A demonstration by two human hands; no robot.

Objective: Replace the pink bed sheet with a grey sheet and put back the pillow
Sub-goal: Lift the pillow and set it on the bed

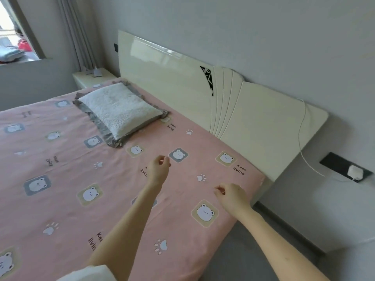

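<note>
Pink sheet [71, 163] under pillow [119, 110]

Bed cropped left and near; small stuff unreadable.
We see the pink sheet [121, 199] run out of frame on the left and near sides, and both forearms are cut off near. We can't tell if the left hand [159, 168] or right hand [231, 194] pinches any cloth. Items on the far nightstand [83, 79] are too small to name, and the view through the window [14, 33] is blurred.

"Keep living" printed repeatedly on pink bed sheet [121, 179].
</note>
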